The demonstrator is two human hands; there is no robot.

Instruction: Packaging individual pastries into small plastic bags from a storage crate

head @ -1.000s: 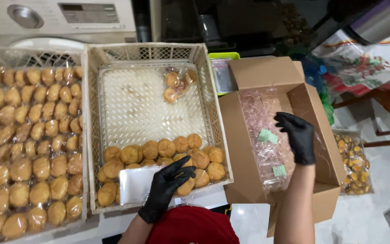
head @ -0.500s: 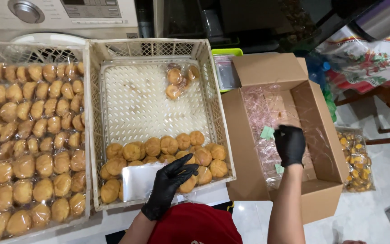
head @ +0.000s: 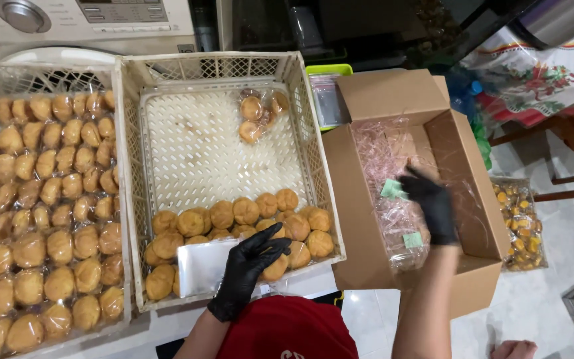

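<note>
A cluttered work area spreads below a white appliance, with 2 cream plastic lattice crates side by side and an open brown cardboard box [head: 463, 199] to their right. The left hand [head: 250, 266], in a black glove, lies with fingers spread and open across a clear empty plastic bag [head: 197, 266] resting on the round golden pastries [head: 234, 223] at the near end of the middle crate [head: 300, 93]. The right hand [head: 430, 206], also gloved in black and blurred by motion, reaches into the box over the crinkled clear wrapped packs [head: 393, 179]; whether it grips anything cannot be told. Judging from this, the packing goes best if packs are laid flat and snug against the box wall, not pressed down, since the pastries look soft. The left crate [head: 122, 199] sits full of bagged pastries.
</note>
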